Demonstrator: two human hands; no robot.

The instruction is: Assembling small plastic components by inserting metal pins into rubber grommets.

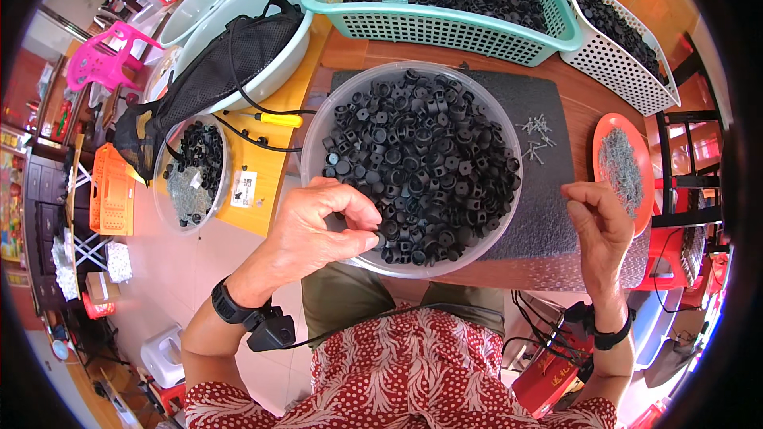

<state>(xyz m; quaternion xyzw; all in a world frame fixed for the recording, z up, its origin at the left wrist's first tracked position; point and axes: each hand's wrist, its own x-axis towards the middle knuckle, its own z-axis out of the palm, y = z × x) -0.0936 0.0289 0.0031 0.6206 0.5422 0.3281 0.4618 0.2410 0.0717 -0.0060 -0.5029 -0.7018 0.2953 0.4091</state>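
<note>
A round clear plastic tub [308, 160] on the table is heaped with small black plastic parts [421, 159]. Over its near left rim, my left hand [314, 226] is closed in a pinch. Dark pieces lie right at those fingertips, so I cannot make out which, if any, is held. My right hand [602, 222] hovers by the near left edge of an orange plate [602, 139] of small metal screws [620, 171]. Its fingers are curled, with thumb and forefinger close together; whatever is between them is too small to see. Several loose screws [538, 131] lie on the dark mat [548, 214].
A green basket [461, 28] and a white basket [604, 63], both full of black parts, stand at the back. On the left are a pale basin [278, 56] with a black mesh bag [226, 52], a yellow-handled tool [280, 120] and a smaller tub [226, 191] of parts.
</note>
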